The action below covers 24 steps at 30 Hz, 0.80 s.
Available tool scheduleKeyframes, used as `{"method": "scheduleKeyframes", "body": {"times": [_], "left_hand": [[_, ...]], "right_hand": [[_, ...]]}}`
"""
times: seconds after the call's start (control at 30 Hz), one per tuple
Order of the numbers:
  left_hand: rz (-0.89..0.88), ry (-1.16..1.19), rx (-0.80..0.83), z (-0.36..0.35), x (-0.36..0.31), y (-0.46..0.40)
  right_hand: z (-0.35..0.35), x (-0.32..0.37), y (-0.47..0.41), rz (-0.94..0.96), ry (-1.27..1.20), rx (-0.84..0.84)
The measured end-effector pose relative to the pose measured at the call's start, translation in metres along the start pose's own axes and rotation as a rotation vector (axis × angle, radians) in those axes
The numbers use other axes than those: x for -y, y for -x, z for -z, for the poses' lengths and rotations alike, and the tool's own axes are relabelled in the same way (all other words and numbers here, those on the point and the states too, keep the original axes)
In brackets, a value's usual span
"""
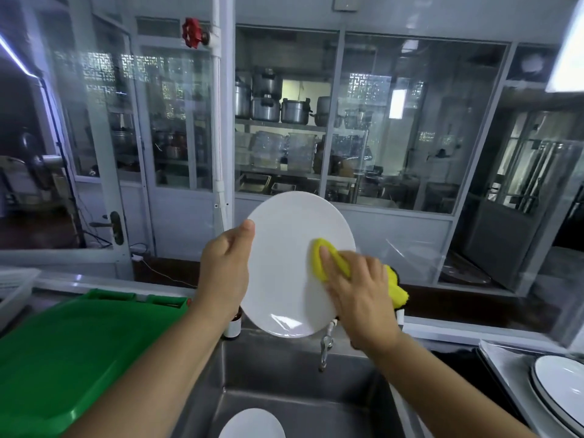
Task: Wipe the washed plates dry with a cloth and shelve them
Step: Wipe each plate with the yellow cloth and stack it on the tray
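Note:
A large white plate [284, 248] is held up, tilted, above the steel sink [284, 374]. My left hand [226, 273] grips its left rim, thumb on the front face. My right hand [357, 289] presses a yellow cloth [322, 260] flat against the right side of the plate's face; more of the cloth hangs out behind the hand. A second white plate [252, 425] lies in the sink basin at the bottom edge of view. Stacked white plates with dark rims [559, 390] rest on a tray at the lower right.
A green plastic lid or bin [69, 358] covers the counter on the left. A tap [325, 346] hangs below the held plate, and a small brown bottle [232, 327] stands at the sink's back edge. Glass partitions with shelves of pots [278, 109] fill the background.

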State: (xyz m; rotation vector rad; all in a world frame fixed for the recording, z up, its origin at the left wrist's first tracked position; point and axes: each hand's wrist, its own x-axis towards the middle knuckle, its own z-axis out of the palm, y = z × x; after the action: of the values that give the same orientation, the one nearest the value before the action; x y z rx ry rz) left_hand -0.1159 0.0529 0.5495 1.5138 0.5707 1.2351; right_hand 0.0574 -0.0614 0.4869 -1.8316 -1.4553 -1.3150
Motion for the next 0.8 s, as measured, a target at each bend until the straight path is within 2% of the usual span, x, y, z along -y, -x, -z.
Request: {"method": "scheduleKeyframes", "body": {"times": [0.1,0.23,0.47,0.63,0.8], "left_hand": [[0.030,-0.002,0.044,-0.008,0.005,0.008],[0.036,0.025,0.056,-0.020,0.009,0.012],[-0.014,0.038,0.059,-0.028,0.004,0.013],[-0.053,-0.002,0.132,-0.028,0.010,0.021],[-0.038,0.013,0.023,-0.024,0.013,0.026]], "right_hand": [[0.005,-0.010,-0.026,-0.080,0.042,-0.044],[0.007,0.014,-0.045,-0.048,0.017,-0.086],[0.000,0.062,-0.027,-0.034,-0.062,-0.118],[0.008,0.052,-0.060,-0.186,-0.148,-0.149],[0.019,0.023,-0.068,-0.354,-0.166,-0.041]]}}
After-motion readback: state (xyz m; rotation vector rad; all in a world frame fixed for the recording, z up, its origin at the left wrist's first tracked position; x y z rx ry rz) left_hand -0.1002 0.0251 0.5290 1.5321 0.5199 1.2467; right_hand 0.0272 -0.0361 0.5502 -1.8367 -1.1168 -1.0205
